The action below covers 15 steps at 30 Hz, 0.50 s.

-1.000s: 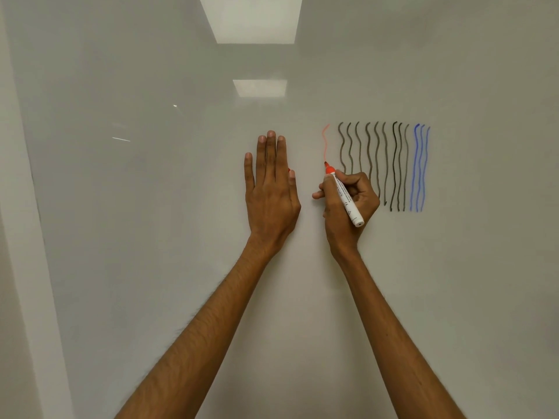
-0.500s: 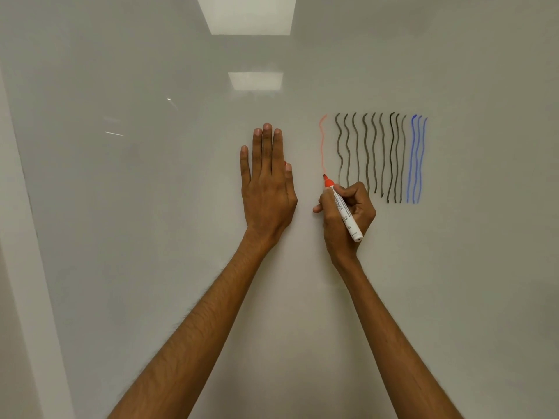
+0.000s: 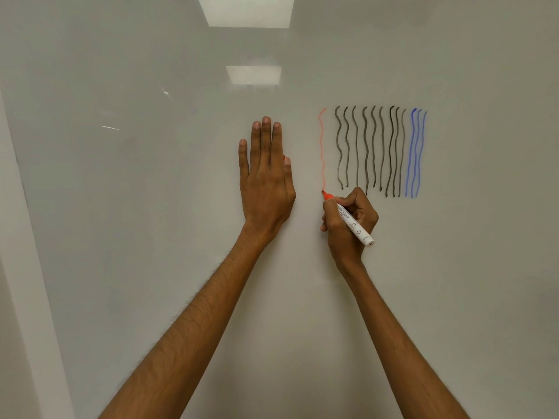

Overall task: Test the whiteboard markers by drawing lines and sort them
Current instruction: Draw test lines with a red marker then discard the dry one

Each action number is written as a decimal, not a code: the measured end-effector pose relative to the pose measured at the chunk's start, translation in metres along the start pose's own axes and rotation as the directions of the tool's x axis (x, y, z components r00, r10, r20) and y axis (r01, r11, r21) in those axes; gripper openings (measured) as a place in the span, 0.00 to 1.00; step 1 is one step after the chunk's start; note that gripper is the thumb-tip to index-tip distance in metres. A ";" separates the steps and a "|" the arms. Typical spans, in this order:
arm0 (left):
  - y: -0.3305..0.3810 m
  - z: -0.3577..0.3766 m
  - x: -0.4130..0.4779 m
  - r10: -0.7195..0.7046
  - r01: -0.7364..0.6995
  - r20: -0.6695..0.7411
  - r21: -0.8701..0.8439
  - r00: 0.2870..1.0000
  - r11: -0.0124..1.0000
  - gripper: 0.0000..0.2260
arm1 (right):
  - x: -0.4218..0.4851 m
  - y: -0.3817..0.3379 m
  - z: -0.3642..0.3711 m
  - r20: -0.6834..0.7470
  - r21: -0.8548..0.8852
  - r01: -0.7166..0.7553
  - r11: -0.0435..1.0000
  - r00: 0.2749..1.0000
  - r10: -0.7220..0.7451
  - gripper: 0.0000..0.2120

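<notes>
My right hand (image 3: 348,228) grips a white marker with a red tip (image 3: 351,220). Its tip touches the whiteboard (image 3: 453,267) at the bottom end of a faint wavy red line (image 3: 321,146). To the right of that line are several wavy black lines (image 3: 369,149), then three wavy blue lines (image 3: 416,152). My left hand (image 3: 264,179) lies flat against the board to the left of the red line, fingers together and pointing up. A small red sliver, seemingly the marker's cap (image 3: 284,157), peeks out under its thumb.
The board's pale left border (image 3: 27,237) runs down the left side. Ceiling lights are reflected (image 3: 248,10) near the top of the board. No other markers or containers are in view.
My right hand has moved down the board with the marker, and the red line has grown longer below it. My left hand has stayed flat in place.
</notes>
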<state>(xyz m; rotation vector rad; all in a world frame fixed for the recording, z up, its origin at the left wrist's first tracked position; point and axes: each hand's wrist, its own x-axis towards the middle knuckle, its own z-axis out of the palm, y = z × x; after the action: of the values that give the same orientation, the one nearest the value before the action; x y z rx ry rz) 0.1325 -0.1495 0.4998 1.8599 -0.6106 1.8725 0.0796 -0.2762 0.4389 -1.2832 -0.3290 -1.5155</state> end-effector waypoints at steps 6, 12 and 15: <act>0.001 -0.001 -0.001 0.000 0.000 0.006 -0.002 1.000 1.000 0.24 | -0.005 -0.007 -0.006 -0.002 -0.034 -0.009 0.999 1.000 0.009 0.17; 0.002 -0.003 -0.002 -0.004 0.004 0.016 -0.011 1.000 1.000 0.24 | 0.006 -0.016 -0.004 -0.024 0.008 -0.031 0.999 0.999 0.031 0.14; 0.002 -0.003 -0.001 -0.008 0.008 0.023 -0.016 1.000 1.000 0.24 | 0.019 -0.028 0.000 -0.009 0.100 -0.019 0.995 1.000 0.020 0.11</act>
<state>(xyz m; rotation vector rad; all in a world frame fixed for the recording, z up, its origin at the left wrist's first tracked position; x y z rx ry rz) 0.1287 -0.1490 0.4983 1.8733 -0.6228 1.8386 0.0590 -0.2755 0.4662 -1.1968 -0.3796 -1.4701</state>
